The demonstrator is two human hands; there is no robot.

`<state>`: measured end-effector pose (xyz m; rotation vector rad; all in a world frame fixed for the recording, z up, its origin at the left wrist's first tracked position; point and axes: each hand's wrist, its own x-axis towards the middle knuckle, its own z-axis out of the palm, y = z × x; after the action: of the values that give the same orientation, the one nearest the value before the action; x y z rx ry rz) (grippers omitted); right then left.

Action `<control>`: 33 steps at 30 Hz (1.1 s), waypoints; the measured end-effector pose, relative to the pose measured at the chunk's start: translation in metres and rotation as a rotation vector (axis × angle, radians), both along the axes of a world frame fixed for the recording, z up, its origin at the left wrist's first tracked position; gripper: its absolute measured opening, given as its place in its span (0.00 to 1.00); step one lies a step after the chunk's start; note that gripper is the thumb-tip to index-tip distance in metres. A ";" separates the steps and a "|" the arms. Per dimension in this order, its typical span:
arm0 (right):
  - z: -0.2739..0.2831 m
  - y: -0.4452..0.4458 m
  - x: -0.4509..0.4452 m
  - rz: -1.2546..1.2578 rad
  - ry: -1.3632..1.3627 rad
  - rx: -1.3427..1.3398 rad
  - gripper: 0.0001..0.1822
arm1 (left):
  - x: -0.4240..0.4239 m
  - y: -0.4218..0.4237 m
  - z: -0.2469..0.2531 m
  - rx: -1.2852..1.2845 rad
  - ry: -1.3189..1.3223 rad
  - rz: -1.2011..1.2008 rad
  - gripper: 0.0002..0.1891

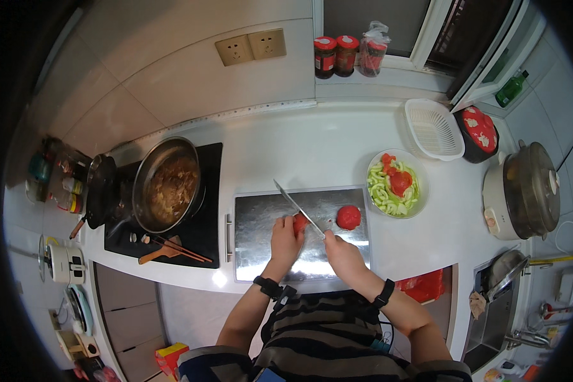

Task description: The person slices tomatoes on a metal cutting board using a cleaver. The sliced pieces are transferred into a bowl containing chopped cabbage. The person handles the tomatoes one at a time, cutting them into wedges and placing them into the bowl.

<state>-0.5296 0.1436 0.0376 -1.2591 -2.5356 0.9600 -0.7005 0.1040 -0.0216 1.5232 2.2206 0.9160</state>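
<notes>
My left hand [286, 242] holds a piece of peeled tomato [300, 223] against a metal cutting board [262, 253], its fingers bent over the piece. In my right hand [344, 255] is the handle of a kitchen knife [296, 206]. The blade slants up and to the left, at the tomato piece; whether it has entered the flesh I cannot tell. A second peeled tomato [348, 217] rests on the board to the right of the knife. Beyond the board's right edge stands a bowl [426, 191] of sliced green vegetable with tomato pieces on top.
Left of the board, a pan [138, 210] of brown food sits on a black cooktop [210, 191], with a wooden spatula [158, 253] and chopsticks [191, 252] in front. A white plastic basket [434, 129] and a lidded electric pot [530, 191] stand right. A sink [492, 320] lies far right.
</notes>
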 end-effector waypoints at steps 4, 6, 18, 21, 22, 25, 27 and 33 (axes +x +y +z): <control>-0.011 -0.004 -0.005 0.041 -0.130 0.000 0.08 | 0.002 -0.001 -0.002 0.032 -0.019 -0.001 0.17; 0.001 -0.004 -0.004 0.055 -0.141 -0.002 0.08 | -0.001 -0.004 -0.003 0.046 -0.026 -0.013 0.17; 0.008 -0.017 -0.001 0.102 -0.129 0.003 0.08 | -0.011 -0.014 -0.013 0.091 -0.112 -0.043 0.16; -0.007 -0.016 0.001 0.135 -0.175 -0.009 0.08 | -0.012 -0.017 -0.014 0.072 -0.137 -0.057 0.16; -0.006 -0.016 0.002 0.131 -0.166 -0.014 0.08 | -0.012 -0.019 -0.016 0.072 -0.146 -0.057 0.16; 0.005 -0.019 0.003 0.126 -0.140 -0.018 0.08 | -0.014 -0.022 -0.017 0.064 -0.199 -0.047 0.16; 0.013 -0.025 0.002 0.125 -0.114 0.000 0.08 | -0.013 -0.023 -0.014 0.056 -0.234 -0.044 0.16; -0.006 -0.029 0.001 0.111 -0.144 0.020 0.07 | -0.012 -0.025 -0.011 0.044 -0.224 -0.029 0.14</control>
<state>-0.5288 0.1144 0.0313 -1.2358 -2.7441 0.8922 -0.7125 0.0785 -0.0323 1.3915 2.0281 1.0765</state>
